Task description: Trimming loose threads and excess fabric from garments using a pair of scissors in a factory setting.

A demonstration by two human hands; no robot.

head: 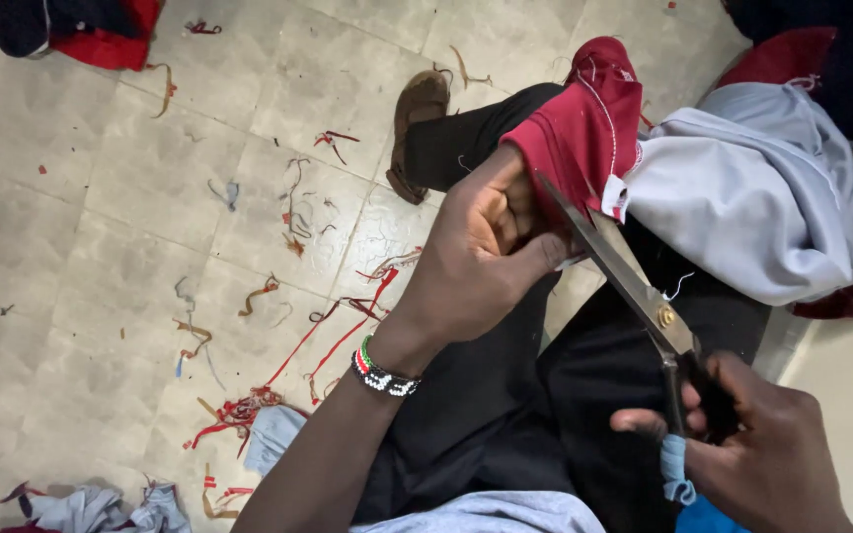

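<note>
I have one pair of scissors (634, 286) in my right hand (757, 454), at the lower right of the frame: my fingers are closed through the dark handles, and the two long metal blades stand a little apart, pointing up toward the centre. My left hand (481, 252), in the middle of the frame, is closed on one piece of red cloth (584, 133), pinching its lower edge just where the blade tips meet it. A white stitched line runs along the red piece. One beaded bracelet (384, 375), black, white, red and green, sits on my left wrist.

Right of the red piece, touching it, lies one pale grey garment (762, 192) draped over my lap at the upper right. I see one brown shoe (417, 128) at the top centre, at the end of my black trouser leg (466, 148). A scrap of blue cloth (678, 474) hangs under my right hand.

No container shows. Cloth lies in loose heaps instead: one dark blue and red bundle (71, 30) at the upper left corner, and one grey heap (101, 508) at the lower left.

The floor (130, 178) is of pale, worn square tiles, littered with many red and brown trimmings (249, 405) and threads, thickest at the lower centre-left.
</note>
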